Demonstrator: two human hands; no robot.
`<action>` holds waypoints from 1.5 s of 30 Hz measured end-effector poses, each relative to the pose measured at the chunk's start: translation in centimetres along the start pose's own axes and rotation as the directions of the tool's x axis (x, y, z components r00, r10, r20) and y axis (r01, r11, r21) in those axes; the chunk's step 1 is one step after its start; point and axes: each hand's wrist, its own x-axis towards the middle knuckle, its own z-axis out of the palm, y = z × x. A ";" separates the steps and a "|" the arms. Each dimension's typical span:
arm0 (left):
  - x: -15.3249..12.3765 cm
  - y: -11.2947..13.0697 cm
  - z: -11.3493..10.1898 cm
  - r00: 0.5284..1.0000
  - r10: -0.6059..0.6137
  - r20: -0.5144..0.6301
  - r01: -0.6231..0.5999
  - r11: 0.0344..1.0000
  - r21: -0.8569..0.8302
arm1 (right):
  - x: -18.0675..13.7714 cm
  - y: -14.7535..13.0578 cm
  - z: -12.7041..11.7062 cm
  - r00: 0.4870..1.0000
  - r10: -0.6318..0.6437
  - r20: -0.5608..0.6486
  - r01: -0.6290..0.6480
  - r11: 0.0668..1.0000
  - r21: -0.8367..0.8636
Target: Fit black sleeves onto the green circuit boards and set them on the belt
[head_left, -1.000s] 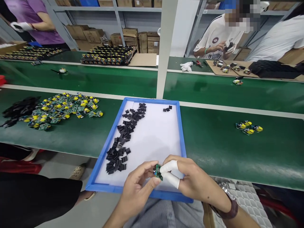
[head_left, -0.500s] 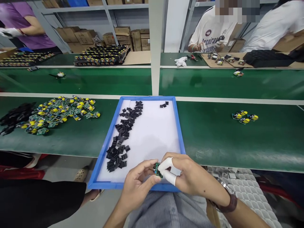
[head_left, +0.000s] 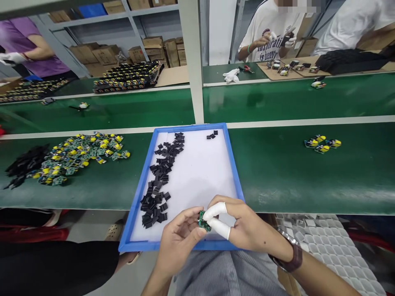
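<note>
A small green circuit board (head_left: 203, 220) is pinched between both hands over the near edge of a blue-rimmed white tray (head_left: 140, 187). My left hand (head_left: 179, 238) grips it from the left with curled fingers. My right hand (head_left: 243, 226), with white finger cots on two fingers and a watch on the wrist, holds it from the right. Several small black parts (head_left: 160, 176) lie in a strip along the tray's left side, with a few more (head_left: 211, 135) at its far end.
A heap of green and yellow boards (head_left: 80, 154) and black parts (head_left: 24, 162) lies left on the green belt. A few boards (head_left: 321, 144) lie right. A post (head_left: 193, 61) rises behind the tray. Other people work at the far bench. A white grid tray (head_left: 327, 250) sits low right.
Both hands stay closed on the small board over the tray's near edge. The view has tilted slightly; nothing else has visibly moved.
</note>
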 end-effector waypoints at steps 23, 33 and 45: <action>-0.3 -1.3 0.3 0.904 0.427 -0.023 -0.413 0.886 0.211 | 0.3 0.8 1.5 0.961 0.220 -0.170 -0.181 0.959 0.217; -1.2 -2.1 0.9 0.871 0.475 -0.127 -0.434 0.863 0.257 | -0.1 0.4 3.0 0.939 0.284 -0.196 -0.197 0.906 0.374; -1.0 -2.4 0.6 0.827 0.559 -0.056 -0.516 0.797 0.314 | 0.5 0.2 2.0 0.928 0.367 -0.068 -0.305 0.851 0.428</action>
